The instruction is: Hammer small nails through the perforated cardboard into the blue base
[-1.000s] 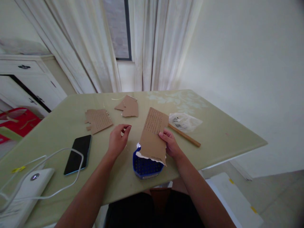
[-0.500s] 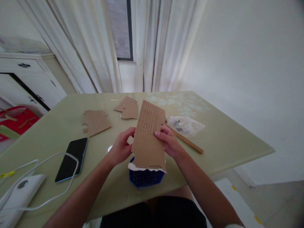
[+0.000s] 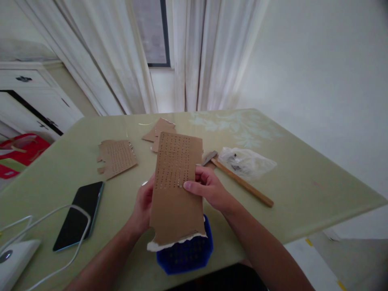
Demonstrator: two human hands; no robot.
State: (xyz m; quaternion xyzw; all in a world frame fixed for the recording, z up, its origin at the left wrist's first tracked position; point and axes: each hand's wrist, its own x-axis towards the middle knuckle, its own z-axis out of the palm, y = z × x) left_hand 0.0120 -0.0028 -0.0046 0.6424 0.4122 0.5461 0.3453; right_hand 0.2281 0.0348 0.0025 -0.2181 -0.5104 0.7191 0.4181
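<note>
Both hands hold the perforated cardboard strip (image 3: 177,190) upright over the blue pegged tray (image 3: 186,252): the left hand (image 3: 142,206) is curled around its left edge from behind, the right hand (image 3: 207,188) is closed on its right edge, thumb across the front. It looks like an inspecting step. Next it wants steady lowering. The hammer (image 3: 239,180) lies at two o'clock on the surface (image 3: 303,194).

Both forearms are bare to the frame's edge, with no sleeves, watch or rings showing on the left hand (image 3: 142,206) or right hand (image 3: 209,190). Dark clothing, perhaps trousers, shows at six o'clock.
</note>
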